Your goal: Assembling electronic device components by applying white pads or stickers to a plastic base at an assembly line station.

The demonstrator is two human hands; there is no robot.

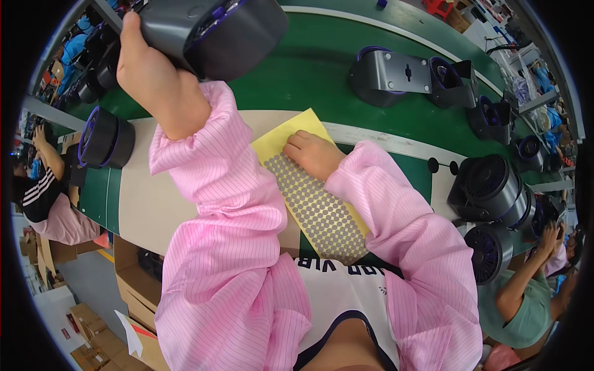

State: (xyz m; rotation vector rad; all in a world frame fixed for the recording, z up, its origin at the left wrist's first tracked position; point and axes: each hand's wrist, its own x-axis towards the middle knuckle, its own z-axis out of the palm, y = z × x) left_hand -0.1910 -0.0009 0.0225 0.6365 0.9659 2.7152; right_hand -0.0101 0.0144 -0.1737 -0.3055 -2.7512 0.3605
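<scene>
At the upper left, my left hand point(161, 89) is wrapped around a dark grey fan-like unit point(238, 40) with a rounded body and a purple ring, held up over the table. The thumb lies along its left side; the other fingers are mostly hidden behind it. Under my right hand point(312, 154) is a yellow sheet of round grey stickers point(325, 216), lying slanted in front of me. My right fingers are curled together on the sheet's upper part, at the edge of the sticker rows. Whether a loose sticker is between the fingertips cannot be seen.
A similar unit point(106, 137) stands at the left. Across the green table point(309, 62), more units with brackets point(396, 74) form a row to the right. Several fans point(492, 179) cluster beside my right arm. Beige board point(148, 191) covers the near surface. Other people sit at both sides.
</scene>
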